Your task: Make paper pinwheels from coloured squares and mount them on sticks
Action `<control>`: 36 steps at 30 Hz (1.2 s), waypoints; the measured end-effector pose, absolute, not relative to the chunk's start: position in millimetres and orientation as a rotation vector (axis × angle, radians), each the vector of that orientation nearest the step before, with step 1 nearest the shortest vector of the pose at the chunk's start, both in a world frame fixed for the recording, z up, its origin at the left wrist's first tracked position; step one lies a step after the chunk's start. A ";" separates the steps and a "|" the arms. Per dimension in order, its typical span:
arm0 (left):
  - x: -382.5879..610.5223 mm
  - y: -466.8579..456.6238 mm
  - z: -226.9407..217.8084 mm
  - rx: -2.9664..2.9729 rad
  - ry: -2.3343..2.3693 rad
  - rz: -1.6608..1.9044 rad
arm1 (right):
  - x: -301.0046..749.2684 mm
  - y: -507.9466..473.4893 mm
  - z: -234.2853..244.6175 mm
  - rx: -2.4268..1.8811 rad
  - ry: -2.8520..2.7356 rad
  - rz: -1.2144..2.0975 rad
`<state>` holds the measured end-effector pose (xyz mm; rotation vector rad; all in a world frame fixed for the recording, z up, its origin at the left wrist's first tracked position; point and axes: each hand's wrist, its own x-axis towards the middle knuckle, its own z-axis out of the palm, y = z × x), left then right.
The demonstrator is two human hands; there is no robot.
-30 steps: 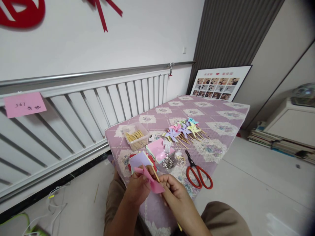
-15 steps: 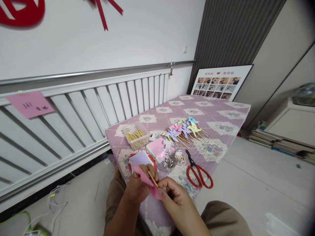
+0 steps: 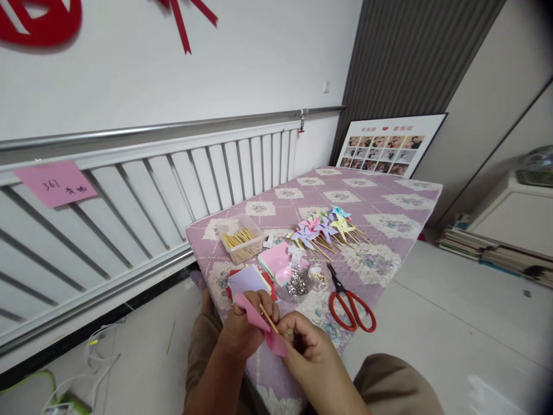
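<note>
Close to my lap, a folded pink paper pinwheel (image 3: pixel 250 314) is pinched in my left hand (image 3: pixel 239 337), whose fingers are closed behind its vanes. A thin wooden stick (image 3: pixel 269 319) slants across the paper between both hands. My right hand (image 3: pixel 317 349) is closed around the stick's lower end and a pink vane; its fingertips partly hide that join. Just beyond the hands lie a stack of lilac and red paper squares (image 3: pixel 248 279) and a clear bowl of silvery metal pins (image 3: pixel 297 284). Beside it stands a small cup of wooden-coloured bits (image 3: pixel 318 278).
Red-handled scissors (image 3: pixel 352 305) lie on the flowered tablecloth (image 3: pixel 358 183) at right. A plastic box of sticks (image 3: pixel 241 242) stands at left, near pink paper squares (image 3: pixel 276 256). Several finished pinwheels (image 3: pixel 326 227) are heaped further back. A white radiator (image 3: pixel 194 181) runs along the wall.
The hands keep nearly the same grip on the pink pinwheel and stick, with only a slight shift of the fingers. The whole view has moved a little.
</note>
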<state>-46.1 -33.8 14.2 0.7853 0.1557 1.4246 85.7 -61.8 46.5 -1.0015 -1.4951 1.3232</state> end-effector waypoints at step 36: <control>-43.0 -38.4 15.3 0.753 0.265 1.471 | 83.6 -62.1 32.6 -1.009 -1.566 1.156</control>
